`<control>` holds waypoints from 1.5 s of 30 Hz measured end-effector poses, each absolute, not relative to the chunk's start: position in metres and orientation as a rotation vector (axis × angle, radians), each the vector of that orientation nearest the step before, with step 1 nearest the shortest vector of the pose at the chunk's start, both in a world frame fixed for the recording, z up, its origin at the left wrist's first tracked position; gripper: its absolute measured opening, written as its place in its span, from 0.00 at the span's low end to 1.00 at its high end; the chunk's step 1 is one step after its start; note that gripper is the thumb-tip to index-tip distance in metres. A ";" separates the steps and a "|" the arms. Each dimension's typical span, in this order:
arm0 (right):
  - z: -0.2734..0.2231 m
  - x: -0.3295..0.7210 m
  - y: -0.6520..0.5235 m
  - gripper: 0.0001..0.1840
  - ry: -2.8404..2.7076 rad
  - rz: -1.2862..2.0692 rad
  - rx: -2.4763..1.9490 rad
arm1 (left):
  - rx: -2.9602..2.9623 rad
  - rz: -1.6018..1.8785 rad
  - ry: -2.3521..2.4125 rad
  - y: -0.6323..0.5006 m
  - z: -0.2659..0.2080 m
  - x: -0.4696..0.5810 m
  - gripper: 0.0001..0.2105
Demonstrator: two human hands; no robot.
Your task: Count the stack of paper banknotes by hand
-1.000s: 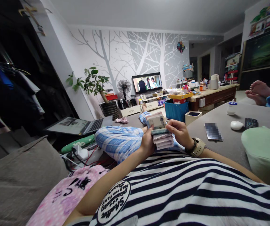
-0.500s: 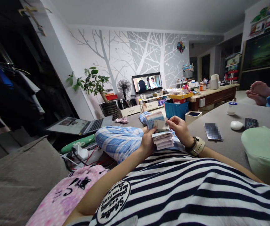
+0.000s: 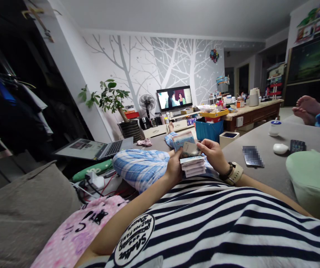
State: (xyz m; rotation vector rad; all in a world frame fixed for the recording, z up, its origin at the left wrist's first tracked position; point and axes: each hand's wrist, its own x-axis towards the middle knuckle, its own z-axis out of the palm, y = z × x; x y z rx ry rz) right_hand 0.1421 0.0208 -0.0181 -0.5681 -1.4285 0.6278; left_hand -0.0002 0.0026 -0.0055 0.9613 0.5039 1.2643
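I lie back on a grey sofa in a striped shirt. My left hand (image 3: pixel 173 168) grips a thick stack of banknotes (image 3: pixel 192 165) from its left side, over my lap. My right hand (image 3: pixel 213 155), with a watch on the wrist, pinches the top notes (image 3: pixel 187 146), which are bent up and fanned away from the stack. My knee in blue checked trousers (image 3: pixel 140 165) rises just left of the hands.
On the sofa to the right lie a phone (image 3: pixel 252 156), a white mouse (image 3: pixel 280 149), a remote (image 3: pixel 297 145), a small white jar (image 3: pixel 274 128) and a green cushion (image 3: pixel 310 178). Another person's bare feet (image 3: pixel 306 106) rest at far right. An open laptop (image 3: pixel 93 148) sits left.
The upper notes have been lifted off the stack and bent upward by my right hand. Both hands stay in the same place over my lap. The TV picture changed.
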 end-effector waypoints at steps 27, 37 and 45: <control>-0.019 0.142 0.012 0.16 -1.507 0.651 -0.423 | 0.980 1.284 0.516 0.008 -0.010 -0.001 0.13; -0.018 0.142 0.011 0.18 -1.512 0.639 -0.432 | 0.969 1.284 0.535 0.006 -0.010 -0.001 0.15; -0.017 0.143 0.007 0.18 -1.559 0.658 -0.415 | 0.928 1.307 0.552 0.005 -0.009 0.001 0.15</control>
